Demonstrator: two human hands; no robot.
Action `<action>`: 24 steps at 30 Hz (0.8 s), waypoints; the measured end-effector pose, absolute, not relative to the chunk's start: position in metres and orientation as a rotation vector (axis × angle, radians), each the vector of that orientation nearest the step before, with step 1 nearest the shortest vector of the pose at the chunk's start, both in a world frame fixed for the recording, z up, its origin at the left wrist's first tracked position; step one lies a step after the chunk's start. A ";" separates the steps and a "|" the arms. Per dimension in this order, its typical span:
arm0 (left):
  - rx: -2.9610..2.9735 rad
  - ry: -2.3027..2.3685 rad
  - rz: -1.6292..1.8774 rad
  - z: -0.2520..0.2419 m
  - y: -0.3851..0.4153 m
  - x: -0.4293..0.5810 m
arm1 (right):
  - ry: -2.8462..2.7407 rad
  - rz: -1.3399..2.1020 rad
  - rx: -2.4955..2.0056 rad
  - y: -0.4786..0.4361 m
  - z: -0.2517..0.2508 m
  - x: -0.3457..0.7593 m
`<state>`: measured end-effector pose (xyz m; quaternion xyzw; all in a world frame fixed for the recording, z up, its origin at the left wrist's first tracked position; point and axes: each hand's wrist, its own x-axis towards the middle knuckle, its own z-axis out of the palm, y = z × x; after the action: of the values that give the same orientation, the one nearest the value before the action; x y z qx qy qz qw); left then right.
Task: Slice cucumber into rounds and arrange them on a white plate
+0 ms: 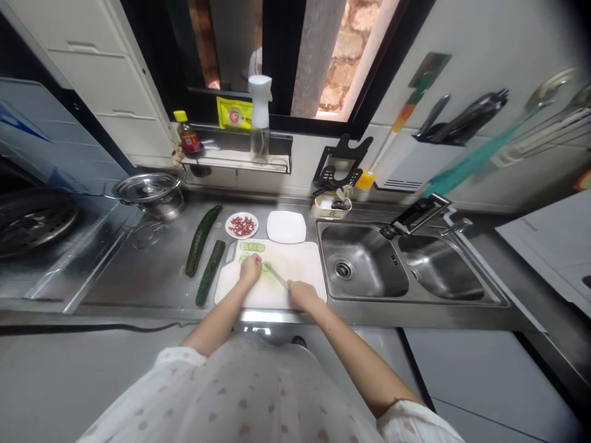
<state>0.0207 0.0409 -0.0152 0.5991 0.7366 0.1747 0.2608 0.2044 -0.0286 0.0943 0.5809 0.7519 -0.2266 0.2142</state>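
My right hand (pixel 303 296) is wrapped round the handle of a knife (pixel 277 276), whose blade points up and left across a white cutting board (pixel 295 258). At the blade's tip lies a pale green cucumber slice (pixel 266 266). Just left of the tip, my left hand (pixel 250 269) rests over the board with its fingers curled together; whatever they may hold is hidden. A row of cucumber slices (pixel 252 247) overlaps near the board's top edge, and more slices show beside my left fingers. Left of the board lie a cut cucumber (pixel 210 272) and a longer cucumber (pixel 203 240).
Behind the board stand a small plate of chopped red pieces (pixel 242 235) and a white square plate (pixel 286 227). A double steel sink (pixel 364 295) with a black faucet (pixel 413 215) adjoins on the right. A lidded steel pot (pixel 148 194) stands at the left.
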 end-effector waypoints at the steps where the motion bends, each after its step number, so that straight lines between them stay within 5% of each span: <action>1: 1.624 1.995 0.476 -0.015 0.041 0.021 | 2.084 -0.628 1.610 -0.030 0.094 0.206; 24: 1.701 1.951 0.473 -0.018 0.030 0.024 | 2.107 -0.701 1.781 -0.057 0.087 0.228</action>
<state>0.0237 0.0303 -0.0175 0.6256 0.7175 0.1740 0.2521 0.2276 -0.0568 0.0871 0.6189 0.7322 -0.2434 0.1468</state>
